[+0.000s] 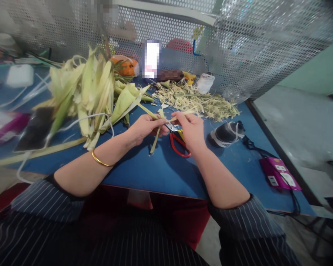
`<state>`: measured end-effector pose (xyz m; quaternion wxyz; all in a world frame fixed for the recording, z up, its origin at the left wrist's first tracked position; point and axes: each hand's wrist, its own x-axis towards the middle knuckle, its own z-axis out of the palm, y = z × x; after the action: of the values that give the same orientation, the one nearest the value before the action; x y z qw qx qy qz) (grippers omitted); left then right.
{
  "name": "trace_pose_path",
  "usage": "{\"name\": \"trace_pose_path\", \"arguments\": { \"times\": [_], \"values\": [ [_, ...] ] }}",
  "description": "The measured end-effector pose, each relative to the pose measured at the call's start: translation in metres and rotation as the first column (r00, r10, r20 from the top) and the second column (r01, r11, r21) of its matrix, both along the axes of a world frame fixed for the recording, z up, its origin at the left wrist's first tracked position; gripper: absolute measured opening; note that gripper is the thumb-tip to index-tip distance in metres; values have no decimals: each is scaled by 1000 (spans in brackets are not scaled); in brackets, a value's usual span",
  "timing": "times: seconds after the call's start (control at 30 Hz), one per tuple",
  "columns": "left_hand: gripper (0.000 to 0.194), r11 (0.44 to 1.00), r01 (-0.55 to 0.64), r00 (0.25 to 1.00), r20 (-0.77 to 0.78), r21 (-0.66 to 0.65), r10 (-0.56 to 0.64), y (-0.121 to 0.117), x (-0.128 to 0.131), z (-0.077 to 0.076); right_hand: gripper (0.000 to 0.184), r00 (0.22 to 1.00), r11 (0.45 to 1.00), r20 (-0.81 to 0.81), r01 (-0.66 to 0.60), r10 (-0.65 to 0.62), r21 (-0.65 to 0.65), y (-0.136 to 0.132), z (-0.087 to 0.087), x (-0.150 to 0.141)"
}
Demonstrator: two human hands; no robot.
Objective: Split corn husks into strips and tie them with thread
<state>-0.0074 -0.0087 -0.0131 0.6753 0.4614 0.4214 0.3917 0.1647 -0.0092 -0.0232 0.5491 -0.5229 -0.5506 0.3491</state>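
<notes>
Pale green corn husk strips point(154, 143) run between my two hands at the middle of the blue table. My left hand point(148, 127), with a gold bangle on its forearm, is closed on a husk strip, its thumb and fingers pinched together. My right hand point(191, 129) pinches another end of husk between thumb and forefinger. Red-handled scissors point(180, 149) lie just under the right hand, their blades pointing toward the left fingers; whether the right hand also touches them I cannot tell. Left of my hands lies a large heap of corn husks point(90, 96).
Shredded husk pieces point(199, 99) are piled at the back. A dark, white-wrapped bundle point(226, 135) and a purple box point(280, 173) lie to the right. A phone point(34, 129) and white cable are at left. A perforated metal screen point(169, 26) stands behind.
</notes>
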Motion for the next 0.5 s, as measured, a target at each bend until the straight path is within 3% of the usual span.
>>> {"name": "trace_pose_path", "arguments": {
  "times": [0.07,0.13,0.27,0.33,0.5],
  "values": [
    [16,1000,-10,997,79,14,9,2,-1,-1,27,993,997,-101,51,-56,-51,3,2,2],
    [22,998,-27,989,148,56,18,4,-1,0,30,992,997,-98,73,-76,-34,1,4,3],
    [35,988,-21,986,167,155,-5,3,4,3,31,980,993,160,-122,121,-4,-6,4,-2],
    [36,979,7,991,127,204,-33,2,6,1,27,962,982,196,-189,189,-18,-8,0,-5],
    [37,938,12,999,-36,346,0,4,7,-12,22,978,978,-14,-206,206,-40,-6,-11,-11]
  ]
}}
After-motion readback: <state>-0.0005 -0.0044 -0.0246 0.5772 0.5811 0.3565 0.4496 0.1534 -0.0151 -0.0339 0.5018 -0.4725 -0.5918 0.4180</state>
